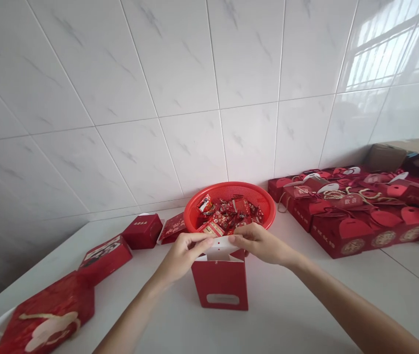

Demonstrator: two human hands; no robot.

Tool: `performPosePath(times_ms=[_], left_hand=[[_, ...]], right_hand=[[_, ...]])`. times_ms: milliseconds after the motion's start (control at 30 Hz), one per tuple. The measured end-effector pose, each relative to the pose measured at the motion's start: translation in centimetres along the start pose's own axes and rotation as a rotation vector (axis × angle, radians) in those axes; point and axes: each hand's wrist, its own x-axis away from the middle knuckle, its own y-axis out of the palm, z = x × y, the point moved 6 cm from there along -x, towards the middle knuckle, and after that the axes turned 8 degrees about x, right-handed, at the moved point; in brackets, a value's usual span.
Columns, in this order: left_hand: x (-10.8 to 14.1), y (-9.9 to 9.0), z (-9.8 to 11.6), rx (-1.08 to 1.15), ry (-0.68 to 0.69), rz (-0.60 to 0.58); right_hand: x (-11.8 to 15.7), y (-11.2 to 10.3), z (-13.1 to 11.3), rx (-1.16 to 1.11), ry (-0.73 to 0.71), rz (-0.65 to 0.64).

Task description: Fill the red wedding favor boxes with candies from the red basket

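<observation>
In front of me a red paper gift box [221, 282] stands upright on the white table, its top open and its white inside showing. A pale oval window sits low on its front. My left hand [187, 253] pinches the left part of the box's raised back flap between thumb and fingers. On the flap's right part, my right hand [263, 243] has a like pinch. Two small holes show in the flap between them. Just behind the box is a red plastic basket [193, 209] with several wrapped candies [227, 215] in it.
Many red gift boxes [352, 226] with cords crowd the right side, a brown carton [389, 156] behind them. Along the left lie a dark red box [142, 232], a printed red box [106, 258] and a red bag [52, 314]. A tiled wall [190, 142] borders the table.
</observation>
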Motion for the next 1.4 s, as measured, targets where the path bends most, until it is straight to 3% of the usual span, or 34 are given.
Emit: performPosePath(times_ms=[133, 267, 367, 467, 567, 667, 733, 833, 867, 1000, 1067, 1133, 1267, 1400], left_hand=[[0.2, 0.2, 0.2, -0.013, -0.017, -0.030], [0.5, 1.2, 0.6, -0.042, -0.047, -0.029], [0.9, 2.2, 1.0, -0.055, -0.056, -0.023], [1.1, 2.6, 1.7, -0.032, -0.084, -0.030], [0.3, 1.4, 2.4, -0.002, -0.087, -0.018], [-2.4, -1.0, 2.5, 0.016, -0.034, 0.019], [-5.0, -2.3, 1.6, -0.021, -0.030, 0.017], [-9.4, -2.2, -1.0, -0.184, -0.119, -0.061], [-10.7, -1.6, -1.8, -0.274, -0.152, -0.115], [-13.7, 3.1, -4.6, -0.567, -0.207, -0.563], [-14.7, 4.3, -5.6, -0.665, -0.250, -0.648], [-15.8, 4.3, -6.3, -0.784, -0.273, -0.614], [-17.7, 2.1, -7.6, -0.951, -0.265, -0.450], [-18.1, 1.3, -8.9, -0.940, -0.290, -0.444]], right_hand=[[0.3, -1.0, -1.0, 0.129, -0.063, 0.036], [-0.6, -4.3, -1.6, 0.196, -0.093, 0.267], [-2.7, -6.3, -0.7, 0.310, -0.072, 0.361], [-5.2, -7.3, 1.5, 0.533, 0.045, 0.369], [-6.7, -7.6, 3.7, 0.600, 0.133, 0.369], [-7.3, -7.4, 5.3, 0.601, 0.181, 0.346], [-7.4, -7.3, 5.7, 0.597, 0.195, 0.337], [-7.6, -7.0, 5.7, 0.585, 0.196, 0.324], [-7.6, -7.0, 5.7, 0.581, 0.196, 0.318], [-7.5, -6.8, 5.8, 0.553, 0.199, 0.317], [-7.5, -7.0, 6.0, 0.518, 0.194, 0.336], [-7.5, -7.3, 6.2, 0.464, 0.189, 0.366], [-7.5, -8.0, 6.8, 0.322, 0.203, 0.438], [-7.3, -8.5, 7.3, 0.210, 0.228, 0.491]])
